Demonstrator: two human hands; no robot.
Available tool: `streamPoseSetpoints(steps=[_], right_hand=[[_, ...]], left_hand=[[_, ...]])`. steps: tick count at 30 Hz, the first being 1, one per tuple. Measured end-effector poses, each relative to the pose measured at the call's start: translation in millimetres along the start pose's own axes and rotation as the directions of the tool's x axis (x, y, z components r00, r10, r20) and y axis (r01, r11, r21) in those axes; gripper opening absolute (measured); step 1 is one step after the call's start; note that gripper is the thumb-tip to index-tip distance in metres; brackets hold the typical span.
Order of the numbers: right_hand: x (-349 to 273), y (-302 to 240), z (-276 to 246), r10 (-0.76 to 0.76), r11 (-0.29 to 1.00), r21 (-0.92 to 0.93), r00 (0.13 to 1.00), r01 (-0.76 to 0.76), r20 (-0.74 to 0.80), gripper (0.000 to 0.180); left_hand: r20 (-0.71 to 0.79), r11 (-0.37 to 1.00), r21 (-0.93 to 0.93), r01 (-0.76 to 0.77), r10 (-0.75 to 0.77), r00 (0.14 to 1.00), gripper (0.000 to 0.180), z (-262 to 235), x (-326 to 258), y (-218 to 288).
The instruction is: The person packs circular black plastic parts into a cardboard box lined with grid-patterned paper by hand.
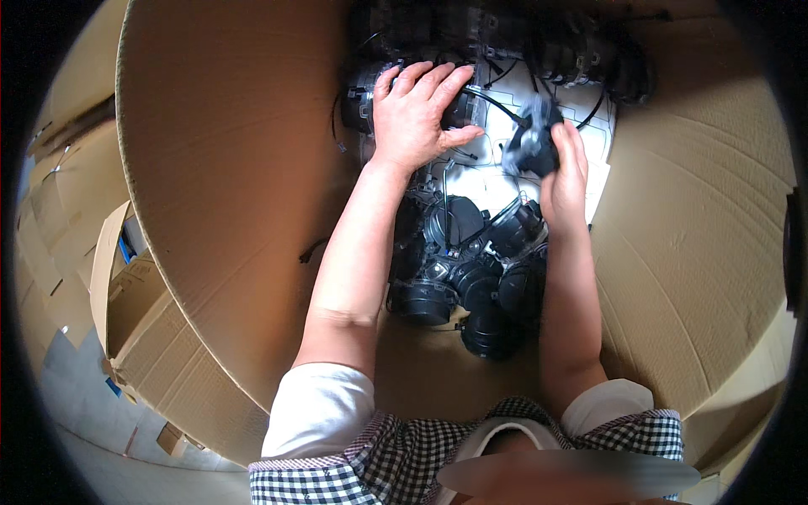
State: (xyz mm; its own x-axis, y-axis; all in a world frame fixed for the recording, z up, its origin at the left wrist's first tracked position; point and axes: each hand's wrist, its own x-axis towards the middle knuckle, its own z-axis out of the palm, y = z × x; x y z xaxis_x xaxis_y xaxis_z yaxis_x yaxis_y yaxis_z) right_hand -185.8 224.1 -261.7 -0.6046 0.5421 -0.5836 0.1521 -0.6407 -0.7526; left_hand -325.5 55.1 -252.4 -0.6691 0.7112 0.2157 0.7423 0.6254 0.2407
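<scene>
Deep inside a large cardboard box, my left hand (414, 114) lies with fingers spread over a black round part (359, 103) with clear plastic about it. Its thumb points right. My right hand (567, 175) is closed around the right side of another black part (536, 139), which has greyish or clear pieces and is blurred. A black cable (498, 103) runs from the held part toward the left hand. Nearer to me, several similar black round parts (477, 286) with thin cables lie in a loose heap.
Tall walls of the cardboard box (219, 168) curve around both arms. A row of black parts (505, 38) stands along the far side. A white sheet with drawn outlines (593, 114) lies beneath. Outside on the left is a smaller open carton (160, 328).
</scene>
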Motion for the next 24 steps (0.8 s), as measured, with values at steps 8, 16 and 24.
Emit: streamPoseSetpoints(steps=[8, 16, 24], right_hand=[[55, 31, 36, -0.091, 0.934, -0.321, 0.973, 0.158, 0.214, 0.082], [4, 3, -26, 0.041, 0.745, -0.655, 0.971, 0.128, 0.237, 0.076], [-56, 20, -16, 0.102, -0.100, -0.944, 0.947, 0.315, 0.305, 0.096]], left_hand=[[-0.010, 0.988, -0.145, 0.057, -0.059, 0.998, 0.107, -10, 8, 24], [0.292, 0.974, -0.222, 0.035, 0.033, 0.956, 0.080, -19, 34, 43], [0.092, 0.982, -0.187, -0.030, 0.048, 0.995, 0.087, 14, 17, 31]])
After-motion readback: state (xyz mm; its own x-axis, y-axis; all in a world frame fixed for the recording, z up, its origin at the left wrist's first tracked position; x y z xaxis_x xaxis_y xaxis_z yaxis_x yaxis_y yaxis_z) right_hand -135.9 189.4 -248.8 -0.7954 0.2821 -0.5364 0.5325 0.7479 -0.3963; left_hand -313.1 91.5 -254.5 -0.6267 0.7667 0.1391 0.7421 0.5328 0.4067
